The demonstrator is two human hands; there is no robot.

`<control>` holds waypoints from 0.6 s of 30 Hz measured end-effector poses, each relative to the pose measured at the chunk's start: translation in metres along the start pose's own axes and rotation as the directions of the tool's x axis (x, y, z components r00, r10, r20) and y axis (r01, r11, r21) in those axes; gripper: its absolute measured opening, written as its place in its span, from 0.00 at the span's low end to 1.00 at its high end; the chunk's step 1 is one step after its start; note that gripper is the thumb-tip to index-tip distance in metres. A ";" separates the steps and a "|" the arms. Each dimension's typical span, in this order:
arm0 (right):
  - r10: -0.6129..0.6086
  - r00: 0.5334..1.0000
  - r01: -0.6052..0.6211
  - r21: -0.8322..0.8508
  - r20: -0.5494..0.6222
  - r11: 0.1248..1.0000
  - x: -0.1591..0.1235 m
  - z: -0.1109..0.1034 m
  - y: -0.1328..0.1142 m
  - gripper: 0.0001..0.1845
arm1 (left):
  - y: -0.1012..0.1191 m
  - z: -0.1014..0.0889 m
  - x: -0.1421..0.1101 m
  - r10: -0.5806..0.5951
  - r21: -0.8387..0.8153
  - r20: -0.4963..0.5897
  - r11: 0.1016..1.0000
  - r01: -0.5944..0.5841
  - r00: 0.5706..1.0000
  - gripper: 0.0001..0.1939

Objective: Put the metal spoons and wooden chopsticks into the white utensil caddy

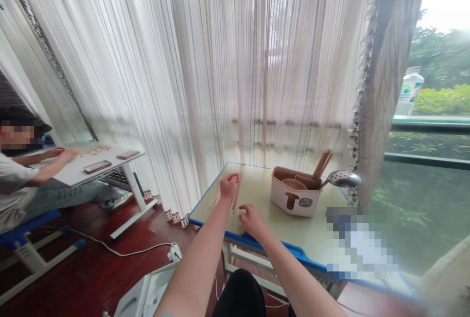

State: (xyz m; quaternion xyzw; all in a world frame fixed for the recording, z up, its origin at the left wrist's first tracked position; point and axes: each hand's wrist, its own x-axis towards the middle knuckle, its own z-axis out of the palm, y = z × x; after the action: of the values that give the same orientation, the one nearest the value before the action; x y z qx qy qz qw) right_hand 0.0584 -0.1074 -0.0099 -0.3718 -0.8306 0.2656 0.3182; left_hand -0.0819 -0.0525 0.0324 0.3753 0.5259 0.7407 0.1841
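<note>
My left hand (228, 188) is closed above the left part of the table (257, 180), its fingers curled on thin reddish-brown chopsticks (236, 196) that slant down past its right side. How many there are I cannot make out. Just to the right and nearer to me, my right hand (251, 219) is open, thumb and fingers curved and apart with nothing between them. Another pale thin stick (213, 201) lies left of my left wrist. Right of both hands stands a white and brown utensil holder (293, 204) with a slotted metal skimmer (343, 179) leaning out of it.
A blurred-out object (362, 243) lies on the table's right side. Sheer curtains (205, 87) hang behind it, beside a window with a bottle (411, 87) on the ledge. At left, a person (18, 175) works at another table (73, 172). A white cable (121, 253) crosses the floor.
</note>
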 end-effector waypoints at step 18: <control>0.012 0.999 -0.027 -0.465 -0.034 0.885 0.017 0.018 -0.002 0.23 | -0.032 -0.046 -0.044 0.091 0.247 -0.293 0.969 -0.017 0.952 0.19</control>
State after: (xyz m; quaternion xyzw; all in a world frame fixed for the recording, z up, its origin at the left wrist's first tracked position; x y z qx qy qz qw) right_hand 0.0354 -0.0989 -0.0145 -0.4495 -0.8614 0.0565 0.2298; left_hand -0.0916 -0.0993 -0.0204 0.2915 0.6236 0.7245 0.0339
